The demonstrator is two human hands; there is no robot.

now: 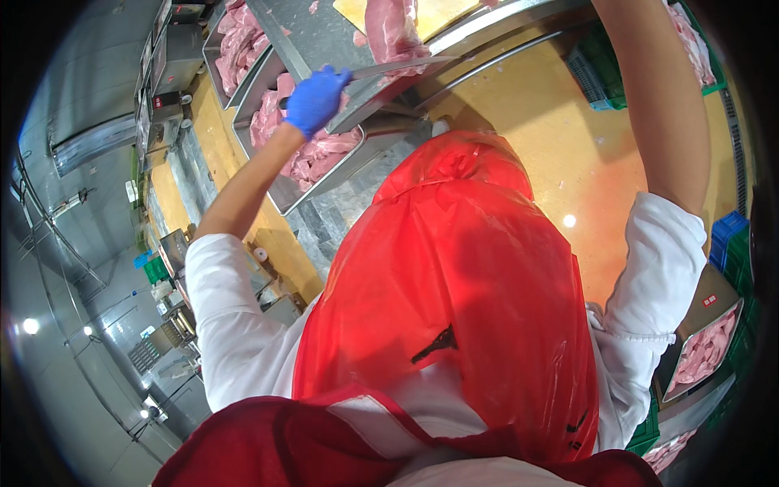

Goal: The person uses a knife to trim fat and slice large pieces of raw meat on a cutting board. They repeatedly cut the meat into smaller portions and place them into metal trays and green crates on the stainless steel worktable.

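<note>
My left hand (pixel 318 101), in a blue glove, is closed round the handle of a knife (pixel 389 68). Its long blade points right and crosses the near end of a long pink piece of raw meat (pixel 393 31); whether it touches the meat I cannot tell. That piece lies partly on a yellow cutting board (pixel 454 11) and reaches toward the table's near edge. My right forearm (pixel 661 97) stretches up past the top edge, so the right hand is out of sight.
Metal bins of meat, one near (pixel 286 209) and one farther (pixel 213 61), stand left of the steel table (pixel 312 36). At right are a green crate (pixel 596 69), a blue crate (pixel 728 231) and a tray of meat (pixel 704 353). A rail (pixel 491 66) runs below the table edge.
</note>
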